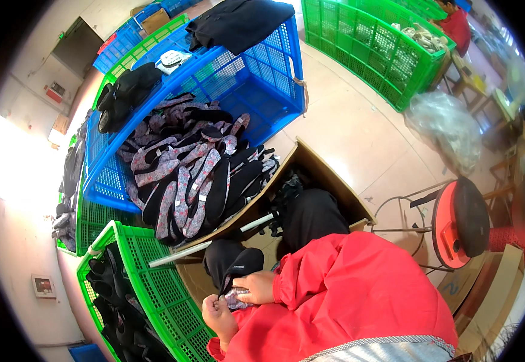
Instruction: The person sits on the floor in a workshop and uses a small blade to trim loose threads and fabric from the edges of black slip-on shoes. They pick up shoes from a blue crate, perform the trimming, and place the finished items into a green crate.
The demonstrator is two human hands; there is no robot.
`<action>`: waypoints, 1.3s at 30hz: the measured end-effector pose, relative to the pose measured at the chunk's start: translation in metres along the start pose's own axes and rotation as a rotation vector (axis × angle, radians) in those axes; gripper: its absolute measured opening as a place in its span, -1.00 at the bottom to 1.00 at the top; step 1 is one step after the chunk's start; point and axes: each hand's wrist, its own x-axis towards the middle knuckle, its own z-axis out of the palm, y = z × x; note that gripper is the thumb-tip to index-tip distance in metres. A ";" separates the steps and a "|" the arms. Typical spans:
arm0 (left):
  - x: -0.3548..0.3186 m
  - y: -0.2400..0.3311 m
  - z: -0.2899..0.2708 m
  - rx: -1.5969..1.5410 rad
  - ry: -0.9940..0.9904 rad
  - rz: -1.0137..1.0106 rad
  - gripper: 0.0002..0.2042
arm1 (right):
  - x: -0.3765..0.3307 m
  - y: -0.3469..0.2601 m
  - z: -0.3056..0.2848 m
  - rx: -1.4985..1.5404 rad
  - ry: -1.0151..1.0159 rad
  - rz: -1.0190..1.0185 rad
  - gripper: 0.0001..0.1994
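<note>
Your hands meet low in the picture, just over your lap, and both are closed on the same thing: a shoe piece [238, 274] with a black upper part and a flowered lining showing at its lower end. Your right hand [256, 288] grips it from the side, fingers curled over the flowered edge. Your left hand [217, 314] pinches that edge from below, and the two hands touch each other around it. The red sleeves [347, 289] of your jacket fill the bottom of the view.

Just ahead of your knees lies an open cardboard box [329, 175]. Beyond it a blue crate [274, 72] tilts toward you, heaped with more black and flowered shoe pieces [190, 175]. A dark cloth [238, 21] hangs over its far rim. At your left stands a green crate [154, 283] holding black pieces. To your right a red stool [455, 223] lies on its side on the tiled floor [359, 139], near a clear plastic bag [446, 127].
</note>
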 end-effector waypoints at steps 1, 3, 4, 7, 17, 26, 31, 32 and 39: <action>0.001 0.003 0.000 0.051 -0.004 0.062 -0.93 | 0.002 0.001 0.000 -0.007 -0.001 0.035 -0.63; 0.003 0.012 0.001 0.198 -0.018 0.192 -0.92 | 0.016 0.006 0.007 -0.039 0.017 0.055 -0.60; 0.006 0.013 0.002 0.239 -0.018 0.237 -0.93 | 0.022 0.004 0.008 -0.051 0.016 0.068 -0.60; 0.016 0.019 0.004 0.362 0.009 0.280 -0.93 | 0.047 0.004 0.019 -0.050 0.054 0.040 -0.60; 0.008 -0.018 0.009 -0.493 0.086 -0.266 -0.89 | 0.080 0.006 0.011 0.175 0.033 0.137 -0.53; -0.014 -0.044 0.021 -0.912 -0.064 -0.280 -0.79 | 0.102 0.019 0.017 0.442 0.083 0.246 -0.52; -0.013 -0.031 0.022 -0.932 -0.030 -0.301 -0.79 | 0.095 0.018 0.020 0.402 0.216 0.213 -0.51; -0.012 -0.026 0.022 -0.914 -0.016 -0.311 -0.79 | 0.095 0.019 0.024 0.400 0.257 0.216 -0.50; -0.006 -0.020 0.024 -1.010 -0.034 -0.329 -0.85 | 0.093 0.023 0.032 0.396 0.340 0.248 -0.47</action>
